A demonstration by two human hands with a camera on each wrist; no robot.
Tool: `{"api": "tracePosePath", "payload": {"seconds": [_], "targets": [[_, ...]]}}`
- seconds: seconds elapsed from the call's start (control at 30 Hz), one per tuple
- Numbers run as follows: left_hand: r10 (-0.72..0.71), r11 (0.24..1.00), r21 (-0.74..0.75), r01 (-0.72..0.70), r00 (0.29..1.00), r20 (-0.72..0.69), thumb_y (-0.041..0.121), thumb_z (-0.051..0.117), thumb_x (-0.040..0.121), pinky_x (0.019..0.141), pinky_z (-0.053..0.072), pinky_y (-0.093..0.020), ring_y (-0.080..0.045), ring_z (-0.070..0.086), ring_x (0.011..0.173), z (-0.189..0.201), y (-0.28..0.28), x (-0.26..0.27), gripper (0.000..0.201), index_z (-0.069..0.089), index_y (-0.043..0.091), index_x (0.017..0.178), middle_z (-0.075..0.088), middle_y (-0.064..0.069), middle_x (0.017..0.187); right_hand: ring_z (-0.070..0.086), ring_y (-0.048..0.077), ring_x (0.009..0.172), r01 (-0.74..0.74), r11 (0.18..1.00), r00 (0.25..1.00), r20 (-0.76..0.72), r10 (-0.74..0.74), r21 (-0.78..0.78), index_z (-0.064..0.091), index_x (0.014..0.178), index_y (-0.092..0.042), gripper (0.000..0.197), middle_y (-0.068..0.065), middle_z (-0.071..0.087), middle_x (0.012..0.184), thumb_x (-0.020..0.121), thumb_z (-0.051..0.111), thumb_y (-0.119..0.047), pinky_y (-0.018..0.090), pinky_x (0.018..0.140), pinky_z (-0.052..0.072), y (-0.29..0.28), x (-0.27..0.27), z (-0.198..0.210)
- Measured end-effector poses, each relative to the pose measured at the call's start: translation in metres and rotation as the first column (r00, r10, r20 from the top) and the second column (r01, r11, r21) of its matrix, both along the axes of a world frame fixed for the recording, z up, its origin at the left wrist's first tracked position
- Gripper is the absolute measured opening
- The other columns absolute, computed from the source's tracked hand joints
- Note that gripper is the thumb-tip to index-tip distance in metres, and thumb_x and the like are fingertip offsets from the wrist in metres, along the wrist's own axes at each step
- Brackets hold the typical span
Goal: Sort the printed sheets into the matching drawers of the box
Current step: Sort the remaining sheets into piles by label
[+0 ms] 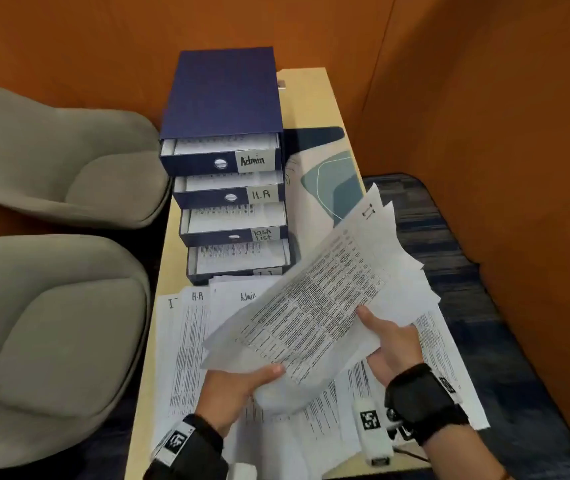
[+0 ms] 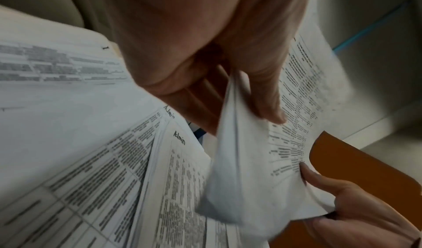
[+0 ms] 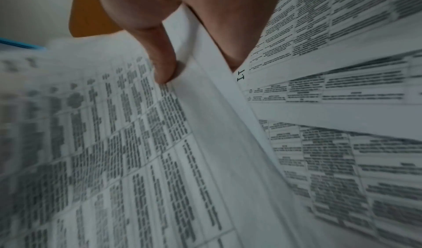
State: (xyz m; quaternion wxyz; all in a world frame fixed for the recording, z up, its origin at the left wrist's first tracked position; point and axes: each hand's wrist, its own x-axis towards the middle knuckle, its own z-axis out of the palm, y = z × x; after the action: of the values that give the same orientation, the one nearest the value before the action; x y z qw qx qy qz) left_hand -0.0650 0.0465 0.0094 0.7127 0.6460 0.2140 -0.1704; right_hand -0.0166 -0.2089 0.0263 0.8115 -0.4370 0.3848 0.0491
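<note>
Drawer box (image 1: 223, 98) at table (image 1: 314, 98) back, loose sheets (image 1: 186, 341) in front, held sheets (image 1: 314, 306) above, chairs (image 1: 58, 323) left

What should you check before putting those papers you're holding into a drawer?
1. Left hand grips the held sheets: ok.
2. Right hand grips them too: ok.
3. Held sheets' handwritten heading readable: cannot tell.
4. Admin drawer, H.R drawer and Task list drawer pulled open: ok.
5. Bottom drawer label readable: not ok, partly hidden.
6. Held sheets squared into a neat stack: not ok, fanned out.
</note>
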Motion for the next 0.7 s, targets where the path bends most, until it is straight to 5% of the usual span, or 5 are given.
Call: {"api": "tracePosePath", "payload": {"seconds": [0.1, 0.23, 0.33, 0.47, 0.7], "targets": [[-0.001, 1.0, -0.028, 0.0, 0.999, -0.035, 0.039, 0.101, 0.054, 0.091, 0.06, -0.053, -0.027, 0.075, 0.105, 0.0, 0.018, 0.006, 0.074, 0.071, 0.017, 0.118, 0.079, -0.007, 0.11, 0.075, 0.029, 0.083, -0.055, 0.992, 0.998, -0.038, 0.051, -0.116, 0.064, 0.115, 0.003, 0.032, 0.023, 0.073, 0.113, 0.085, 0.075, 0.009, 0.032, 0.061, 0.06, -0.003, 0.01, 0.004], [-0.077, 0.991, -0.122, 0.062, 0.989, -0.122, 0.077, 0.067, 0.077, 0.087, 0.054, -0.043, -0.026, 0.072, 0.099, -0.005, 0.063, 0.026, 0.075, 0.078, 0.015, 0.119, 0.076, -0.011, 0.119, 0.069, 0.027, 0.088, -0.179, 0.967, 0.983, -0.069, 0.169, -0.184, 0.057, 0.096, -0.007, 0.038, 0.015, 0.072, 0.096, 0.075, 0.085, 0.008, 0.046, 0.099, 0.053, -0.005, 0.004, -0.01], [-0.275, 0.961, -0.055, 0.27, 0.945, -0.175, 0.069, 0.062, 0.088, 0.072, 0.057, -0.035, -0.02, 0.072, 0.081, 0.0, 0.07, 0.045, 0.06, 0.08, 0.017, 0.112, 0.078, -0.008, 0.107, 0.075, 0.034, 0.103, -0.272, 0.94, 0.962, -0.079, 0.261, -0.207, 0.058, 0.126, 0.0, 0.101, 0.016, 0.077, 0.11, 0.039, 0.107, -0.017, 0.061, 0.101, 0.053, -0.007, 0.002, -0.033], [-0.454, 0.853, 0.237, 0.465, 0.885, -0.101, 0.03, 0.069, 0.099, 0.09, 0.061, -0.043, -0.025, 0.077, 0.095, 0.011, 0.044, 0.065, 0.023, 0.077, 0.01, 0.092, 0.081, -0.004, 0.097, 0.073, 0.035, 0.104, -0.367, 0.9, 0.93, -0.097, 0.354, -0.234, 0.05, 0.13, 0.0, 0.091, 0.017, 0.074, 0.115, 0.054, 0.1, -0.003, 0.057, 0.1, 0.055, -0.006, 0.013, -0.034], [-0.242, 0.919, 0.35, 0.184, 0.962, 0.129, 0.019, 0.086, 0.083, 0.054, 0.039, -0.021, -0.007, 0.038, 0.045, 0.003, 0.008, 0.075, 0.055, 0.05, 0.021, 0.042, 0.042, 0.015, 0.048, 0.077, 0.029, 0.098, -0.284, 0.884, 0.953, -0.004, 0.304, -0.372, 0.074, 0.113, -0.008, 0.039, 0.009, 0.08, 0.104, 0.077, 0.086, 0.001, 0.05, 0.095, 0.059, -0.013, 0.027, -0.024]]}}
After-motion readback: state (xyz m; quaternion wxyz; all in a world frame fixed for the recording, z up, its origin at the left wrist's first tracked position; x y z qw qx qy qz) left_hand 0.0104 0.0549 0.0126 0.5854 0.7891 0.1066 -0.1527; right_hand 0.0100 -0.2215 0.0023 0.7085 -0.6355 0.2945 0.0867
